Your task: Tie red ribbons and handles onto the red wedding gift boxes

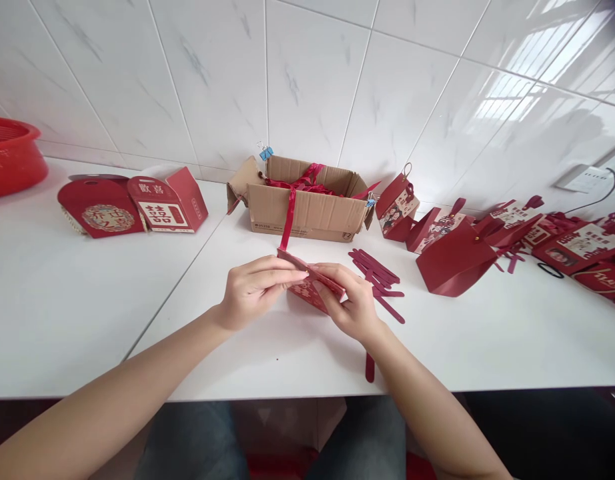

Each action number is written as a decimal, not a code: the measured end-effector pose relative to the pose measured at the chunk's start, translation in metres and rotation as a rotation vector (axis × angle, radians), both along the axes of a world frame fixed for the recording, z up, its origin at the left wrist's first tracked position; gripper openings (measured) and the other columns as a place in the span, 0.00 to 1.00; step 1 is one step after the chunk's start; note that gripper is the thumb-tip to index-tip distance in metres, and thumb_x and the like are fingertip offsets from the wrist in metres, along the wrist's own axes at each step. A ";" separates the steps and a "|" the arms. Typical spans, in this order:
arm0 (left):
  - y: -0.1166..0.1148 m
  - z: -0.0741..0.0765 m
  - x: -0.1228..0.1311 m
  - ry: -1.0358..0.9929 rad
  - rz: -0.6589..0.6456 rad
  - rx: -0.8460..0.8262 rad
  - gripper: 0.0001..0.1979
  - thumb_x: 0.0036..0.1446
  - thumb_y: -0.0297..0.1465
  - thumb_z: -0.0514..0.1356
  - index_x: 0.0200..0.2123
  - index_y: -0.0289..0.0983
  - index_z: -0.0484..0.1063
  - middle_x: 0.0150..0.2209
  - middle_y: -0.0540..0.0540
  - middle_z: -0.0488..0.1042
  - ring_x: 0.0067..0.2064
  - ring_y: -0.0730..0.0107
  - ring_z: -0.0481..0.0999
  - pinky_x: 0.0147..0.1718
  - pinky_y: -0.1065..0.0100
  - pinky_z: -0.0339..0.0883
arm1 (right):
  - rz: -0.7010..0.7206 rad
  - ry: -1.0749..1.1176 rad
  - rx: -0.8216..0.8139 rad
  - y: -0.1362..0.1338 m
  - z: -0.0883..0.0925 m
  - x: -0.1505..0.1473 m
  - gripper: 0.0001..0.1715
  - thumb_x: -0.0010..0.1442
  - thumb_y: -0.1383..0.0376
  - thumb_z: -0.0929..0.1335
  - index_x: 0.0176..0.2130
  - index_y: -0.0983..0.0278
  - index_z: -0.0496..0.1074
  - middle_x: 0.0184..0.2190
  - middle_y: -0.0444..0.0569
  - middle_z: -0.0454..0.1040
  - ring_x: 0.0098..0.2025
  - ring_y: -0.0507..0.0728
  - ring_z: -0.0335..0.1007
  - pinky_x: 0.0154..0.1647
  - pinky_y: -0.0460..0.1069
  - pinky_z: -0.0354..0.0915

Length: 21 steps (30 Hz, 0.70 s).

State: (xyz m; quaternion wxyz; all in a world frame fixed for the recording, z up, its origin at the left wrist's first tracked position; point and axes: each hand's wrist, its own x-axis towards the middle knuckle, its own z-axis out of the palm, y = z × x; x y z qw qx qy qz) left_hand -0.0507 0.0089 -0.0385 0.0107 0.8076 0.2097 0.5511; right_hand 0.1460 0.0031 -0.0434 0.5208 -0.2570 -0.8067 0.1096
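A red patterned paper box stands near the middle of the white table. My left hand pinches the left part of its top edge, and my right hand grips the right part, with the fingertips of both hands nearly meeting. Behind them, a red ribbon hangs over the front of an open cardboard box that holds more red ribbon. Dark red strips lie in a loose pile right of my right hand. The underside of the held box is hidden.
Two red boxes stand at the back left, near a red plastic basin. Several red gift boxes line the right side, with a black ring among them. A tiled wall rises behind the table.
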 end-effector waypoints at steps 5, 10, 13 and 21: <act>0.000 0.002 0.001 0.013 -0.047 0.018 0.17 0.56 0.17 0.59 0.43 0.42 0.76 0.38 0.47 0.77 0.39 0.72 0.77 0.37 0.69 0.75 | 0.024 -0.001 0.026 -0.001 0.003 -0.001 0.17 0.62 0.72 0.62 0.49 0.61 0.70 0.43 0.53 0.77 0.47 0.56 0.75 0.45 0.51 0.74; 0.000 0.004 0.001 0.021 0.098 0.100 0.13 0.56 0.21 0.61 0.39 0.45 0.77 0.36 0.49 0.74 0.37 0.72 0.74 0.35 0.68 0.72 | 0.037 -0.009 0.024 -0.001 0.002 -0.002 0.18 0.63 0.71 0.63 0.51 0.59 0.69 0.45 0.52 0.77 0.48 0.57 0.75 0.45 0.52 0.74; 0.000 0.004 0.001 -0.027 0.264 0.163 0.07 0.52 0.28 0.67 0.34 0.44 0.77 0.35 0.48 0.70 0.39 0.67 0.71 0.35 0.66 0.70 | 0.056 -0.016 0.050 -0.001 -0.001 -0.001 0.20 0.61 0.73 0.63 0.51 0.59 0.69 0.45 0.53 0.76 0.48 0.57 0.75 0.45 0.52 0.74; -0.002 0.009 0.001 0.012 0.071 -0.008 0.06 0.53 0.31 0.67 0.33 0.40 0.73 0.33 0.47 0.76 0.37 0.65 0.76 0.39 0.60 0.71 | 0.184 -0.046 0.043 -0.002 0.002 0.003 0.18 0.60 0.72 0.63 0.49 0.59 0.68 0.44 0.53 0.76 0.48 0.58 0.74 0.47 0.55 0.74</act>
